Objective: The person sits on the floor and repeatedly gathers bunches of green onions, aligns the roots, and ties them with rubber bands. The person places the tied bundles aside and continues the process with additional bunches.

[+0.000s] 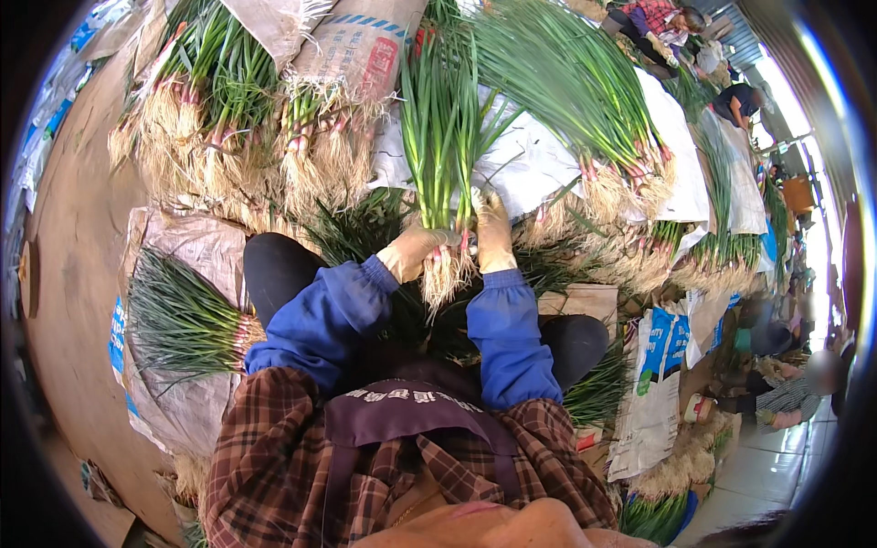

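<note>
Both of my hands wear pale gloves, below blue sleeve covers. My left hand (416, 252) is closed around the lower stems of an upright bunch of long green allium stalks (438, 147), with reddish-white bases and stringy pale roots (442, 277) hanging below the grip. Against the bunch's right side is my right hand (492, 233), its fingers bent upward beside the outermost stalk. Whether those fingers grip that stalk is hard to see. Loose dark green leaves (366, 222) lie beneath the hands, between my knees.
Rooted bundles (205, 130) are heaped at the upper left, partly under a woven sack (356, 48). Another large bundle (582, 89) rests on white sheeting (527, 154) to the right. Beside my left knee, a bunch (192, 315) lies on a sack. Other people (661, 27) sit farther right.
</note>
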The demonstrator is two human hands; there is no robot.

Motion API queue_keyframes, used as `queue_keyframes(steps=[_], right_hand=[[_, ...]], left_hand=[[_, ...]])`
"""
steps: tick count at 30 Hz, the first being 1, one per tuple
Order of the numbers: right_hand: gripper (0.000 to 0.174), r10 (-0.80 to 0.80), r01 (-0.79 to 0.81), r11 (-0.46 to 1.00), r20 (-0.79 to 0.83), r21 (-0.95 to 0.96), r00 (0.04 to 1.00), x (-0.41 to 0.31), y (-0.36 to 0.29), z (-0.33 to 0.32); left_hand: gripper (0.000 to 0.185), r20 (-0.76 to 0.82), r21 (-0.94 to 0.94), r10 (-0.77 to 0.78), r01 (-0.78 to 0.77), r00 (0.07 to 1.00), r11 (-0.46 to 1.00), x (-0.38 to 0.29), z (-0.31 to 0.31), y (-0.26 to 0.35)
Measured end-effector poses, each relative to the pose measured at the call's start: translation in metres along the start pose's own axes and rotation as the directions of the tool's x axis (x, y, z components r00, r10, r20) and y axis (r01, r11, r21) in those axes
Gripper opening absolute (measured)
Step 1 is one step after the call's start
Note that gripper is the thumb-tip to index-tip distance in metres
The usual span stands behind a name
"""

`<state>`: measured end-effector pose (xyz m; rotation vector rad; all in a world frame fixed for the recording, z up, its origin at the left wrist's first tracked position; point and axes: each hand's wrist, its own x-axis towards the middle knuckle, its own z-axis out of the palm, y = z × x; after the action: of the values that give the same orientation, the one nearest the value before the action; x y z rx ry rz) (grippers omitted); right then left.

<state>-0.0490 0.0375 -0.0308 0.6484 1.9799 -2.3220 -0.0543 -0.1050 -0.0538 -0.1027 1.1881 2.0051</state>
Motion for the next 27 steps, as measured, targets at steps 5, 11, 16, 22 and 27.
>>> queue_keyframes(steps=[5,11,16,22,27], right_hand=[[0.032,-0.309,0.258,0.813,-0.012,-0.522,0.951,0.016,0.032,-0.004],[0.038,-0.554,0.279,0.204,0.124,-0.938,0.823,0.018,0.024,0.004],[0.034,-0.688,0.2,0.423,-0.169,-0.884,0.706,0.051,0.01,-0.015],[0.032,-0.737,0.295,-0.306,0.422,-0.905,0.528,0.062,0.08,-0.135],[0.044,-0.248,0.289,0.55,0.178,-0.784,0.952,-0.007,0.008,-0.074]], left_hand=[[0.011,0.046,0.152,-0.03,0.023,0.998,0.988,0.002,-0.01,0.0],[0.011,0.079,0.189,0.04,-0.054,0.996,0.98,0.0,-0.007,0.004],[0.012,0.205,0.118,0.089,-0.115,0.975,0.986,-0.006,-0.007,0.004],[0.017,0.287,-0.267,0.046,0.034,0.957,0.963,-0.004,-0.022,0.005],[0.015,0.232,-0.248,0.039,0.02,0.972,0.969,-0.019,-0.01,0.003]])
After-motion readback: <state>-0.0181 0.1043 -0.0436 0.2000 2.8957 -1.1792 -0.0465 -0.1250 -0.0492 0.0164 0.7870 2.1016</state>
